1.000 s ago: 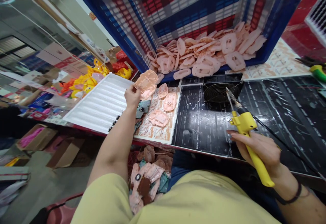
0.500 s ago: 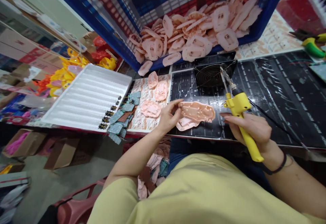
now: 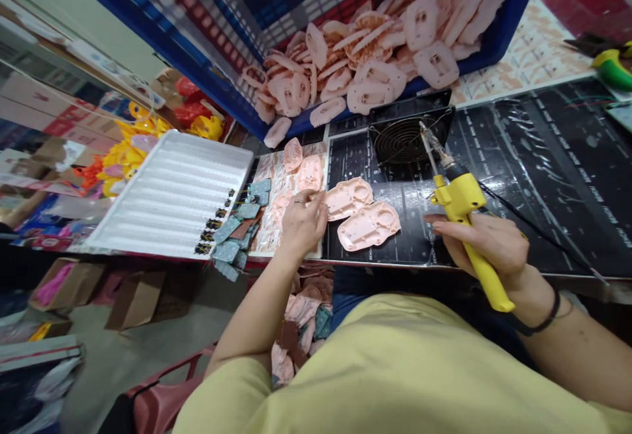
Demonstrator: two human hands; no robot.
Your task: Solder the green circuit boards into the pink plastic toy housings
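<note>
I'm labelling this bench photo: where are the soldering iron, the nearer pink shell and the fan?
soldering iron (image 3: 460, 200): head view, yellow body above the grip.
nearer pink shell (image 3: 368, 225): head view, middle of its face.
fan (image 3: 402, 141): head view, centre of its grille.

Left hand (image 3: 303, 222) reaches forward palm down, fingers loosely bent, while right hand (image 3: 486, 246), well to its right, is clenched

We see two pink plastic shells (image 3: 369, 226) lying flat at centre frame, hollow sides up, edges touching. To their right, a yellow soldering iron (image 3: 461, 207) tilts, tip pointing up-left.
</note>
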